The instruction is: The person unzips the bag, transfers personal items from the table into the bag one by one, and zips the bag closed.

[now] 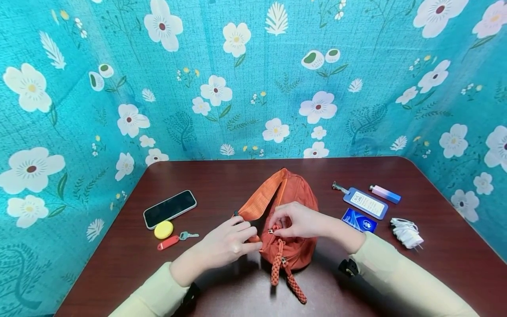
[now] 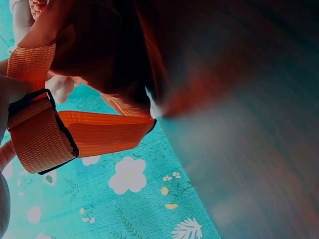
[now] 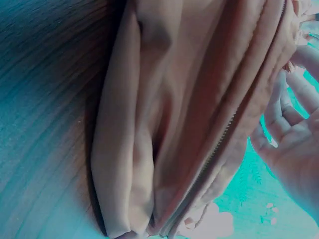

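Red-orange bag (image 1: pixel 302 193) sits right under my right hand (image 1: pixel 295 220), thumb and fingers pinching a zipper pull (image 1: pixel 271 231). My left hand (image 1: pixel 229 240) grips the orange strap (image 2: pixel 37 134) at the bag's edge. Phone (image 1: pixel 170 209) lies left of that hand; white charger (image 1: pixel 407 233) well right of my right.

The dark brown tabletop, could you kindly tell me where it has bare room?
Its back strip is bare on both sides of the orange fabric bag, behind the black-screened phone and the blue rectangular card holder. Space is tight around the card holder and white bundled charger, and where the left hand and right hand meet the bag.
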{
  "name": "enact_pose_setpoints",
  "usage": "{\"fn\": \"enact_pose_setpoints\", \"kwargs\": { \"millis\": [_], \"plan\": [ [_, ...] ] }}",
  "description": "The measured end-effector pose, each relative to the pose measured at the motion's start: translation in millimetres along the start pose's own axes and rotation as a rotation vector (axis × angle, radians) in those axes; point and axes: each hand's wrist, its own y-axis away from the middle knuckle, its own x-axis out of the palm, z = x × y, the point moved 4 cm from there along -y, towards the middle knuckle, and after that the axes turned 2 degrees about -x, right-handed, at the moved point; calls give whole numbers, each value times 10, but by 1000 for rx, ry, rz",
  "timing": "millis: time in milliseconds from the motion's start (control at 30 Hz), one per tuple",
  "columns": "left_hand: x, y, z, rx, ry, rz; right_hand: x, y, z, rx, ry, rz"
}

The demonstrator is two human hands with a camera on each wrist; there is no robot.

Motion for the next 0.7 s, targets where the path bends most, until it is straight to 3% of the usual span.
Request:
{"fn": "enact_pose_setpoints", "kwargs": {
  "millis": [200,533,700],
  "plan": [
    [8,-12,-2,4,-11,7,9,-2,-31,-35,55,-15],
    [-41,-48,-41,54,-63,-57,34,-7,-38,-34,135,-8],
    [-30,-28,-26,21,-20,-47,10,-4,-22,-70,129,-44]
  ]
}}
